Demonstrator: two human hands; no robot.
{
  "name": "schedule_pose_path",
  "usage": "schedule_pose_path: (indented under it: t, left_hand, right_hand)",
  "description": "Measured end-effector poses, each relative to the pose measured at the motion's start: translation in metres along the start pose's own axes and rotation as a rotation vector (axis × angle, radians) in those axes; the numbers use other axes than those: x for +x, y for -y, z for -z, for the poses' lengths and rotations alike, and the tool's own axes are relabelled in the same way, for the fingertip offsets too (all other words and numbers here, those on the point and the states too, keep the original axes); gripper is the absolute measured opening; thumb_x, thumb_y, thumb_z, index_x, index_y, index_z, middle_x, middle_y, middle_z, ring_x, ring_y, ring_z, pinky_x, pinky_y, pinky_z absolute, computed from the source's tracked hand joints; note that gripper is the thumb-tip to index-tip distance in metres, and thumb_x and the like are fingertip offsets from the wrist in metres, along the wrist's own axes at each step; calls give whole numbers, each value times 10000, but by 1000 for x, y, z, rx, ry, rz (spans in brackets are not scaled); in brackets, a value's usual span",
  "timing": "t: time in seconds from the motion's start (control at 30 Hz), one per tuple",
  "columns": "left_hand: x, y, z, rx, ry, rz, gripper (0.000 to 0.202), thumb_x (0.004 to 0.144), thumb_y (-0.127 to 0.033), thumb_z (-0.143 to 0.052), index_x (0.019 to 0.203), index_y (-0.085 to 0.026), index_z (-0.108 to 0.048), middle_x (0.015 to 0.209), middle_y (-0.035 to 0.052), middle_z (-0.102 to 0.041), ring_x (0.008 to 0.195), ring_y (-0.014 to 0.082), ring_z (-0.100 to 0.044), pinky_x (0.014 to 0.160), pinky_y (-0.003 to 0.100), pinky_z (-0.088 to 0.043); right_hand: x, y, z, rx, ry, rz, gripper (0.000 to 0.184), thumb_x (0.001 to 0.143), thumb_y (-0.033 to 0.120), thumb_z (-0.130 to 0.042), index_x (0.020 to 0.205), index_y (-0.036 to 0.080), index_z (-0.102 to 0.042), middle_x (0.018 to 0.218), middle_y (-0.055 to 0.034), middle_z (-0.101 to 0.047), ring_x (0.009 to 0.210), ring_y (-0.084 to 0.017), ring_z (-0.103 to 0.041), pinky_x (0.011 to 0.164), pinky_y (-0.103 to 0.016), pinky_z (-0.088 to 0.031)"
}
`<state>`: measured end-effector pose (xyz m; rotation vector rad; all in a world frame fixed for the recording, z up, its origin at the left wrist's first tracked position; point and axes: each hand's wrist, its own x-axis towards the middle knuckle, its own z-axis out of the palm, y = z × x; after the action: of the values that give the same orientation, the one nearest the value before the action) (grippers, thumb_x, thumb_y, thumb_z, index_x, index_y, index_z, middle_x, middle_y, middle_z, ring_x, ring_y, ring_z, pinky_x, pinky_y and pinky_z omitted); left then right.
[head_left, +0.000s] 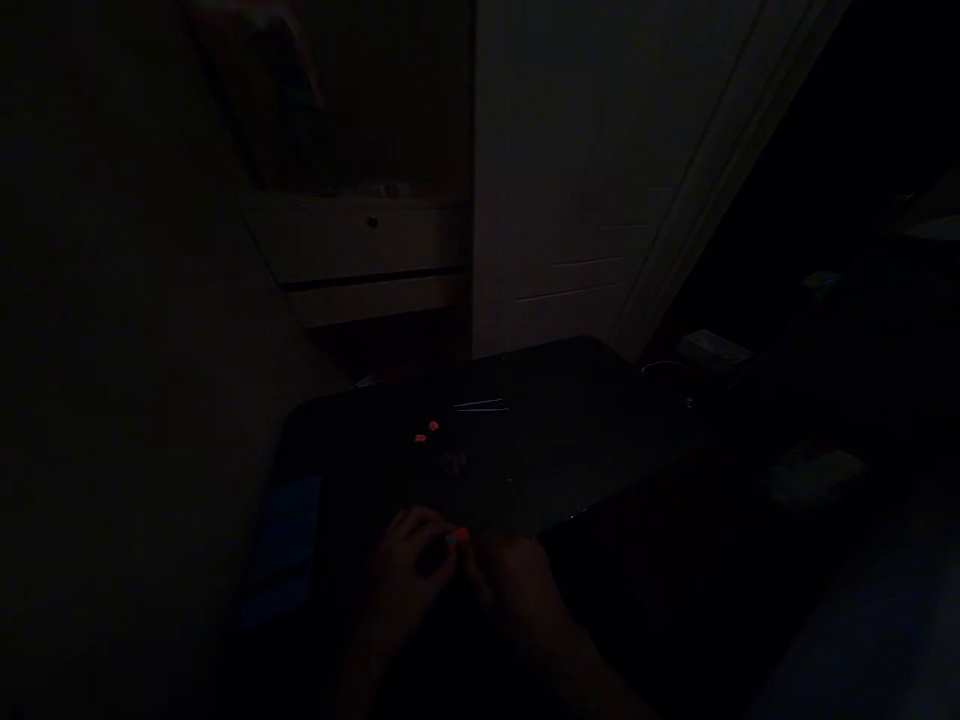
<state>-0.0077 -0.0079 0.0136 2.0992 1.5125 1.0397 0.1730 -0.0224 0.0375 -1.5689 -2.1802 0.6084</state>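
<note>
The scene is very dark. My left hand (409, 560) and my right hand (521, 580) meet over the near part of a black table (570, 440). A small bright red-orange piece (462, 535), with a bit of teal at its left end, sits between the fingertips of both hands; its kind cannot be made out. Both hands have their fingers closed around it. Beyond them lie a dim purplish piece (454, 463) and two small orange pieces (433, 426). Farther back are two thin, pale sticks (481, 409), nearly side by side. A tiny reddish speck (510, 480) shows on the tabletop.
A dark blue flat item (283, 545) lies at the table's left. Behind stand a drawer unit (375, 245) and a pale panelled door (570, 180). At right are a whitish box (712, 350) and a thin cable (664, 364).
</note>
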Motion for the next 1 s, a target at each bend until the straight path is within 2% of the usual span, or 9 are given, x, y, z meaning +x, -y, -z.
schedule_pose_path:
  t: [0.13,0.33,0.43,0.7,0.8,0.9,1.0]
  left_hand:
    - [1,-3,0,-6,1,15,143,824,-192,-727,905,-287,-799,964,17,-767,936,238,-718,827,364,-598]
    - [-1,-2,-3,-23,-12,30,90,866,-250,-727,920,-288,-788,977,14,-754,944,227,-722,833,350,-598]
    - [-2,1,-4,-12,-18,27,68,874,-294,-741,922,-294,-789,978,11,-751,940,224,-726,827,344,-598]
    - [-3,2,-3,-16,-6,46,99,851,-305,-762,943,-295,-797,998,16,-755,941,221,-737,819,328,-604]
    - [-3,2,-3,-23,-8,49,100,841,-295,-761,936,-292,-794,991,16,-755,938,224,-738,813,331,-604]
    - [-1,-1,0,-44,1,57,74,847,-277,-742,908,-284,-783,975,17,-753,924,221,-737,814,331,-603]
    - [1,-4,1,-49,17,65,103,829,-231,-722,894,-283,-783,981,19,-757,928,222,-739,818,331,-602]
  right_hand:
    - [1,7,3,-125,57,-78,297,1036,249,-545,907,202,-808,903,-93,-833,766,-229,-777,598,-299,-380]
    - [2,8,8,-144,79,-154,265,1035,234,-561,947,210,-810,968,-88,-839,836,-229,-787,617,-299,-366]
    - [2,5,8,-126,60,-164,274,1043,238,-558,931,202,-805,935,-86,-836,817,-226,-785,618,-304,-351]
    - [2,-10,3,-48,-3,-159,267,1032,194,-567,890,180,-793,899,-94,-828,795,-220,-780,628,-284,-358]
    - [-2,-12,0,20,-88,-159,322,1055,202,-516,875,168,-781,885,-106,-824,786,-220,-782,655,-274,-394]
    - [-9,-7,-5,143,-119,-92,380,1082,247,-460,874,178,-770,861,-90,-820,737,-196,-775,652,-256,-419]
    - [-13,1,-12,182,-79,-20,400,1084,262,-433,888,182,-772,848,-84,-818,697,-188,-765,621,-255,-415]
